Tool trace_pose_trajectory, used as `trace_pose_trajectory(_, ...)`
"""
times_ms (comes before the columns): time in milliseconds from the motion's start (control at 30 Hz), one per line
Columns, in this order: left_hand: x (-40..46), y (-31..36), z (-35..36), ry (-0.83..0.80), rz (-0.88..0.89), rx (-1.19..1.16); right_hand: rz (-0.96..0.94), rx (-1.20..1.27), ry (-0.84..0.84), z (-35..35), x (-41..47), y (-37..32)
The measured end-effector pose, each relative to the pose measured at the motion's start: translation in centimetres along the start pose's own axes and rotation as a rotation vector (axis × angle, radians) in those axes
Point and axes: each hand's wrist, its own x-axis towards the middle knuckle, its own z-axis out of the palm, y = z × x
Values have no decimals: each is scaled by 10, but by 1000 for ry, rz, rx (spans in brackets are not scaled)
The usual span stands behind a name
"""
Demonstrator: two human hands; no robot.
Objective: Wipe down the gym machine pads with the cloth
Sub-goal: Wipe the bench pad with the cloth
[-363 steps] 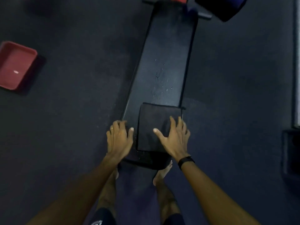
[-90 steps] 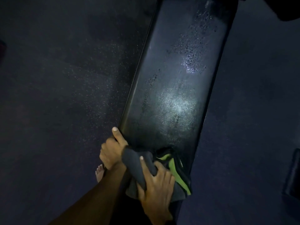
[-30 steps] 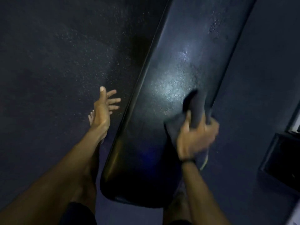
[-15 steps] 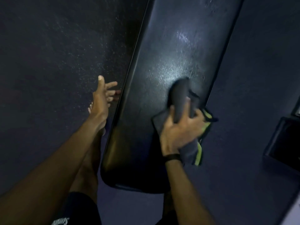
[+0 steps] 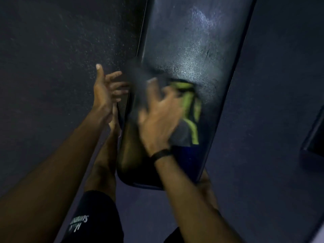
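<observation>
Right hand (image 5: 157, 118) blurred, fingers curled over grey cloth (image 5: 182, 132) with green trim, pressing it on near half of long black pad (image 5: 192, 41). Left hand (image 5: 105, 88) beside pad's left edge, fingers spread and relaxed, holding nothing. Black band (image 5: 161, 154) on right wrist. Wet sheen on pad beyond cloth. Dark speckled floor (image 5: 52, 67) around.
</observation>
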Motion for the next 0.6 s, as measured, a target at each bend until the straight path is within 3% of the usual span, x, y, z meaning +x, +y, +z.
trace_pose_trajectory(67, -1, 5, -13, -2, -13, -24, -319, -33, -253, -7, -73, -22)
trace_pose_trajectory(100, -2, 8, -20, 7, -24, 5, -386, -48, -320, -12, -112, -9)
trace_pose_trajectory(233, -13, 14, -28, 20, 6, 106, -393, 0, -432, -51, -174, 110)
trace_pose_trajectory(267, -15, 13, -26, 8, 15, 131, -337, -27, -353, -55, -162, 131)
trace_pose_trajectory(333, -18, 6, -18, -15, 7, 163, 13, 23, -163, -56, -106, 133)
trace_pose_trajectory(400, -18, -1, -11, -9, -12, 177, 427, 142, 120, -34, -29, 98)
trace_pose_trajectory(433, -17, -3, -9, 1, -15, 175, 471, 146, 190, -22, -1, 71)
trace_pose_trajectory(467, -16, -5, -7, 9, -20, 162, 355, 71, 161, -12, 9, 43)
trace_pose_trajectory(533, -16, -1, -5, 13, -37, 92, -70, -12, -81, -5, -22, -2)
trace_pose_trajectory(600, -14, 7, -10, 8, -51, 70, -345, -19, -278, -11, -90, 3)
